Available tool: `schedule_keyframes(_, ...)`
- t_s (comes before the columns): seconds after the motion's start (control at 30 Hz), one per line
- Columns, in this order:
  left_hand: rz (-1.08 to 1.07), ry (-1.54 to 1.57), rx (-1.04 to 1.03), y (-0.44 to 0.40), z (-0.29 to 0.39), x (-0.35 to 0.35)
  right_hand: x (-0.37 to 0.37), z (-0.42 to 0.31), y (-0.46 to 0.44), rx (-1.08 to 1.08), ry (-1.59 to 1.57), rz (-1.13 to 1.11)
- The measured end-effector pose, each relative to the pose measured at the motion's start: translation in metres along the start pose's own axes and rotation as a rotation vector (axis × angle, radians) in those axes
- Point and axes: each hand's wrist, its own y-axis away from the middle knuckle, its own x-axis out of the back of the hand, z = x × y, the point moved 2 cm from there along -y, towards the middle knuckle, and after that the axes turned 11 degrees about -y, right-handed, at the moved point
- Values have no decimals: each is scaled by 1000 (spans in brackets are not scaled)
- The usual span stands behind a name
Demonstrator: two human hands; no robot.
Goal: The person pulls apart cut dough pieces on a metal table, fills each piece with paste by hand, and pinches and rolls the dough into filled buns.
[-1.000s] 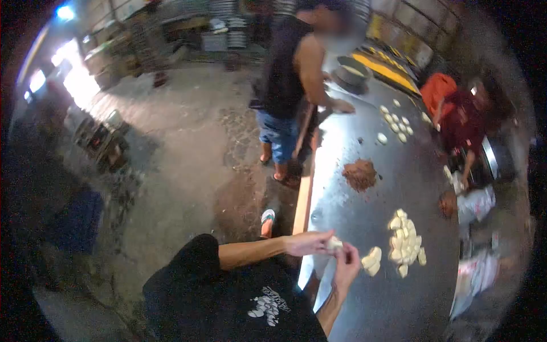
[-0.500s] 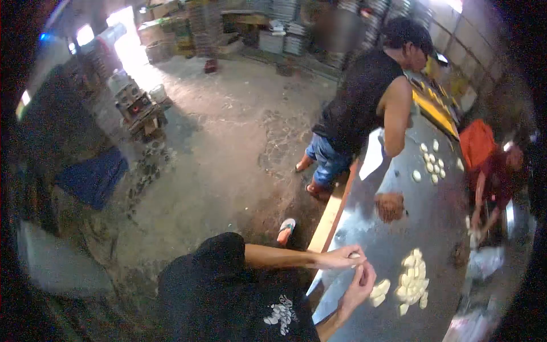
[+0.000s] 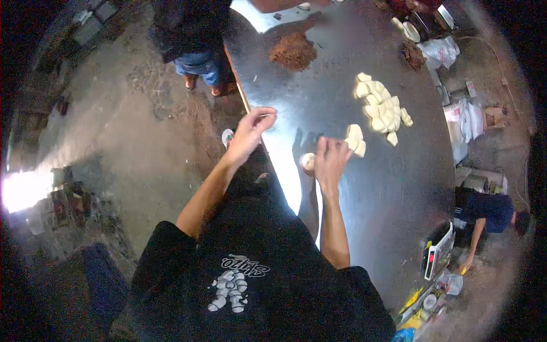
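My left hand [image 3: 253,132] is raised over the near table edge, holding nothing, its fingers loosely bent and apart. Over the dark metal tabletop, my right hand [image 3: 332,162] has its fingers apart and slightly blurred. A round, pale dough ball [image 3: 307,162] lies just to the left of that hand. By its fingertips is a small group of pale dough pieces [image 3: 354,137]; whether they touch is unclear. Farther along sits a larger cluster of cut dough pieces [image 3: 382,105].
A crumbly brown heap [image 3: 293,51] lies on the table [image 3: 393,188] toward the far end. A person in dark clothes [image 3: 191,34] stands along the left edge. Another person [image 3: 493,211] reaches down at the right. A white plastic bag [image 3: 441,52] is at upper right.
My view has swung down and to the right. My hands, earlier close together at a small pale piece, are now apart. A round dough ball now shows on the table beside my right hand.
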Motion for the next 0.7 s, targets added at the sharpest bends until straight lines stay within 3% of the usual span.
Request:
schedule_keyframes(0.07,23,21,68,-2,-7,12,-31,4,-11,-13,25,94)
schedule_keyframes(0.13,-1,43,90,-4,-16,21,-65,4,-15,-23,239,0)
schedule_keyframes(0.3,23,34,175,-12,-14,37,-77,11,-27,-8,246,-157)
schedule_keyframes(0.47,-85,73,63,-52,2,36,-64,28,-35,100,249,-160)
schedule_keyframes(0.53,-75,88,46,-58,6,41,-32,33,-48,-302,-456,-511)
schedule_keyframes(0.57,-62,92,26,-65,9,47,-20,36,-49,-294,-458,-497)
schedule_keyframes(0.63,-36,106,14,-65,7,54,-8,34,-46,119,32,-958)
schedule_keyframes(0.7,19,92,91,-62,-2,59,-4,31,-76,238,83,-1065)
